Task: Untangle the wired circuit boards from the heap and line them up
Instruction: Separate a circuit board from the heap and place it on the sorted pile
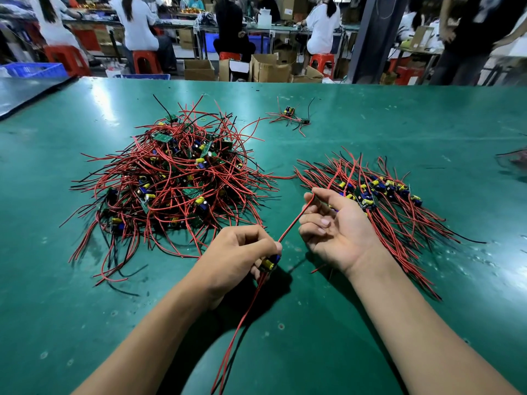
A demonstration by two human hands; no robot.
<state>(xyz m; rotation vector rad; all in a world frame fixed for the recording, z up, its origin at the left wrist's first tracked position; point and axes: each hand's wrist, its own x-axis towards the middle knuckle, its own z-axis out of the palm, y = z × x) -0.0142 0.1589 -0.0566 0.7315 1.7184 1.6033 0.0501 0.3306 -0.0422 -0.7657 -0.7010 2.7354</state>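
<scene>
The left hand (242, 252) grips a small yellow-capped circuit board (269, 263); the right hand (339, 229) pinches its thin red wire (293, 223). The lined-up row of red-wired boards (379, 195) lies just beyond the right hand.

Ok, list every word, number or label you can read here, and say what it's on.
No text can be read.
Print on the boards in the heap: too small.
Marking on the box at back right: blurred.
</scene>
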